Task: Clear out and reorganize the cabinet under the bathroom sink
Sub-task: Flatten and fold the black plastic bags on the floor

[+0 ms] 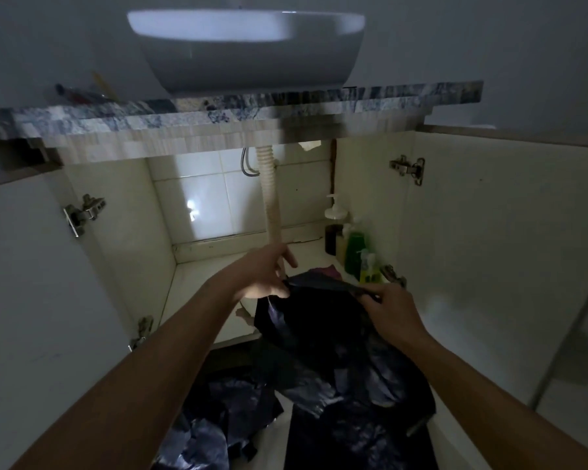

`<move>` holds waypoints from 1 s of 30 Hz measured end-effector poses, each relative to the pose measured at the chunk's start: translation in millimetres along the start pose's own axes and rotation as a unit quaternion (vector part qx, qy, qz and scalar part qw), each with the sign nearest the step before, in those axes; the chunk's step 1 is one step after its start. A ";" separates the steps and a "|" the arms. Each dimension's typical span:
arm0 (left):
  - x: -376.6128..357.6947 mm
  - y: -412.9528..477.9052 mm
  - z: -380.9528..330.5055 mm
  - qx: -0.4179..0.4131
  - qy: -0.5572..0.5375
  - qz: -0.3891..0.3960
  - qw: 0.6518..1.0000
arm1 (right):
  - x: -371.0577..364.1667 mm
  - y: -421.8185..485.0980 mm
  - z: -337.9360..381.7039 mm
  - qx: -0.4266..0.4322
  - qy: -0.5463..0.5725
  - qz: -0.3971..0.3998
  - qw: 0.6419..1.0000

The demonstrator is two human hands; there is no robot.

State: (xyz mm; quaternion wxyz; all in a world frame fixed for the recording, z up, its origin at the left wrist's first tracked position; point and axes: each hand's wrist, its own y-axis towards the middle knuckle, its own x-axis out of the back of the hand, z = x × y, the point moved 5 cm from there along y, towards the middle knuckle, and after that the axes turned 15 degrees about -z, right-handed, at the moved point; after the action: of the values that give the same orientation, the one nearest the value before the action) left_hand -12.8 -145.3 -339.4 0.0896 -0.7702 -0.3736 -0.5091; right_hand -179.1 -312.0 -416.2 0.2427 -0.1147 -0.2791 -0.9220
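Observation:
The cabinet (197, 276) under the sink stands with both doors swung wide. A dark plastic bag (319, 330) hangs in front of its opening, stretched by its top edge between my hands. My left hand (269, 273) pinches the bag's left corner, fingers partly spread. My right hand (391, 307) grips the right corner. More dark plastic bags (218, 425) lie crumpled on the floor below. Several bottles (353, 249), one a white pump dispenser, one green, stand along the cabinet's right wall. A purple cloth (326, 271) shows behind the bag.
A white corrugated drain pipe (272, 205) drops down the cabinet's middle, just behind my left hand. The left door (31, 283) and the right door (506, 249) flank the opening. Above are the marble counter (218, 106) and white basin (248, 49).

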 end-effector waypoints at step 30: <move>41.0 0.3 -17.9 -0.030 -0.025 -0.137 0.990 | 44.0 54.1 74.9 0.030 -0.047 -0.024 0.998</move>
State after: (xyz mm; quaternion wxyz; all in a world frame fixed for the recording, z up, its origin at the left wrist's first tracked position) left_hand -17.1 -134.9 -296.0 -0.0141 -0.7263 -0.4624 -0.5084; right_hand -183.4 -325.5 -314.9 0.2102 -0.1436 -0.3205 -0.9124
